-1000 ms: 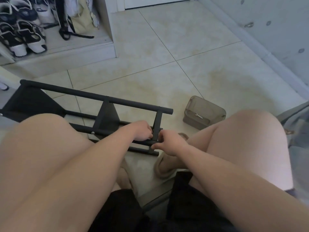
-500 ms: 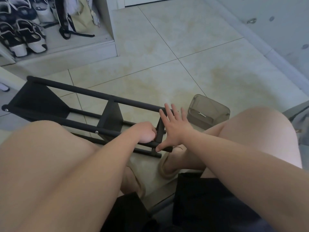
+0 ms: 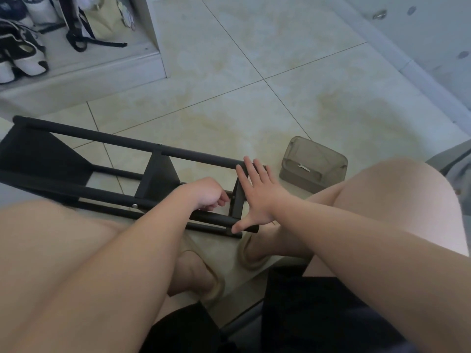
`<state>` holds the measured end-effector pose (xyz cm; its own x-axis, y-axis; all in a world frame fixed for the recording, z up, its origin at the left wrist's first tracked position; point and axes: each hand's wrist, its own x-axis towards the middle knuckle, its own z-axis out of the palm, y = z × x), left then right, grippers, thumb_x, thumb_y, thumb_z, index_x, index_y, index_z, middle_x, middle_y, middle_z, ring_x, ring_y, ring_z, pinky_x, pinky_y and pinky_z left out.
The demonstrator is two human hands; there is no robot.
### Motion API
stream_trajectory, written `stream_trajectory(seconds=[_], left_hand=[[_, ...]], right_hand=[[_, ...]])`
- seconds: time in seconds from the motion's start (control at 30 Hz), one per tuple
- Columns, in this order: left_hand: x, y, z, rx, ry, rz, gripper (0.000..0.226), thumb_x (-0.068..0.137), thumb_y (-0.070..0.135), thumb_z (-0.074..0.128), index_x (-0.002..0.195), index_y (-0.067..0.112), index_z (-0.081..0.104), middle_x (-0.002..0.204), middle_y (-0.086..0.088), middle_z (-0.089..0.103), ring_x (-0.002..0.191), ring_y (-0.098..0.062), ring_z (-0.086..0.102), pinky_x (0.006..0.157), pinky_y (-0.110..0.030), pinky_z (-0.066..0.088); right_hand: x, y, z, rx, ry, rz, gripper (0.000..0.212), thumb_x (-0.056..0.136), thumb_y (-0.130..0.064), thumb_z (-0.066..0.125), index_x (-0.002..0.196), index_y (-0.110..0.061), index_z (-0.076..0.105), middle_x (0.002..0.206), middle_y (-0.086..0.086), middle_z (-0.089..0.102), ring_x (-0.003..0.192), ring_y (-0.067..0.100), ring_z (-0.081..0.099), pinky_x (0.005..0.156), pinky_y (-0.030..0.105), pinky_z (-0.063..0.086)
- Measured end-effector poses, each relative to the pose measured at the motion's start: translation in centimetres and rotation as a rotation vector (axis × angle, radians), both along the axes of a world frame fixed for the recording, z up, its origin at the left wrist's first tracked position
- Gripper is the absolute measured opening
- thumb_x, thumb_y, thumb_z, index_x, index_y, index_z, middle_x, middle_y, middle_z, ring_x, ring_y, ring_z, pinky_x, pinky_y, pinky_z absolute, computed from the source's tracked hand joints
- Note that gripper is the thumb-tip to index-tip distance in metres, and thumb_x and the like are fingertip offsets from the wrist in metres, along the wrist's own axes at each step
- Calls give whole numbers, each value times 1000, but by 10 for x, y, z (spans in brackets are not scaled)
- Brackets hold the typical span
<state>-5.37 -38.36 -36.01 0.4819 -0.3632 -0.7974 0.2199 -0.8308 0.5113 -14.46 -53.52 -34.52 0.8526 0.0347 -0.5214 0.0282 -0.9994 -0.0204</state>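
A black metal rack frame lies on its side on the tiled floor in front of my knees, its long rods running left to right. My left hand sits at the frame's right end with its fingers curled in around a rod beside the short end piece. My right hand is flat with fingers spread. Its palm presses against that end piece from the right, and its thumb rests on the tip of the lowest rod.
A translucent grey-brown plastic box with a small wrench inside stands just right of the frame. Shoes and a cream bag sit on a low shelf at the far left. A wall runs along the right. My slippered feet are below the frame.
My right hand went from pinching at the end piece with curled fingers to a flat, spread hand pressed against it. My left hand stays curled at the frame.
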Motion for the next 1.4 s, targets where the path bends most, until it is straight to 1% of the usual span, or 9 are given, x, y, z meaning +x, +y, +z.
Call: stream_trajectory(seconds=[0.1,0.2,0.5,0.7,0.97,1.07,1.17,1.23,1.4], left_hand=[[2,4,2,-86,92,74,33,97,-4,39,89,7,70,95,-12,70,77,-18,62,65,-24,53],[3,5,5,-133,180,86,27,97,-11,44,104,1,67,94,-11,72,87,-19,71,65,-22,57],[1,5,3,-160,213,15,15,101,3,51,95,10,64,84,-6,78,82,-15,77,60,-18,56],[2,3,-9,-136,169,-99,14,94,18,62,97,11,74,90,-5,79,90,-15,76,96,-34,55],[1,-3,-12,-60,91,-244,22,73,21,72,91,11,80,91,-12,78,101,-32,72,100,-47,53],[4,-4,-13,-58,156,-266,35,64,24,75,95,10,79,85,-5,77,89,-28,73,93,-37,55],[6,-7,-14,6,128,-309,24,65,27,76,83,11,78,69,1,68,68,-21,60,78,-32,47],[6,-10,-14,40,113,-314,10,70,23,75,70,13,71,63,0,61,64,-21,53,74,-31,43],[6,-14,-18,85,109,-333,29,77,18,71,54,17,54,54,2,51,61,-21,45,73,-31,36]], right_hand=[[0,1,3,-3,8,-4,157,55,-99,55,156,-9,-25,161,19,-35,149,39,-30,121,52,-14],[0,1,5,-7,13,-6,157,55,-98,56,156,-9,-25,161,19,-34,149,39,-29,122,52,-13],[-1,3,6,-9,15,-13,158,54,-98,57,156,-9,-24,161,18,-34,149,39,-30,122,53,-12],[0,5,7,-12,26,-14,158,55,-98,58,156,-10,-26,161,18,-35,149,39,-30,122,52,-13],[-1,5,9,-20,38,-20,158,55,-97,60,156,-10,-26,161,17,-35,149,38,-31,123,52,-12],[0,5,10,-25,31,-16,157,56,-96,60,157,-10,-24,161,18,-34,149,38,-30,124,53,-11],[0,6,10,-39,23,-15,157,56,-97,59,157,-9,-23,161,19,-33,150,39,-29,124,53,-11],[0,6,10,-41,24,-17,157,56,-97,59,157,-10,-24,161,18,-33,150,39,-29,124,53,-11],[0,4,10,-28,29,-25,157,56,-97,60,157,-10,-23,161,18,-34,150,39,-29,124,53,-10]])
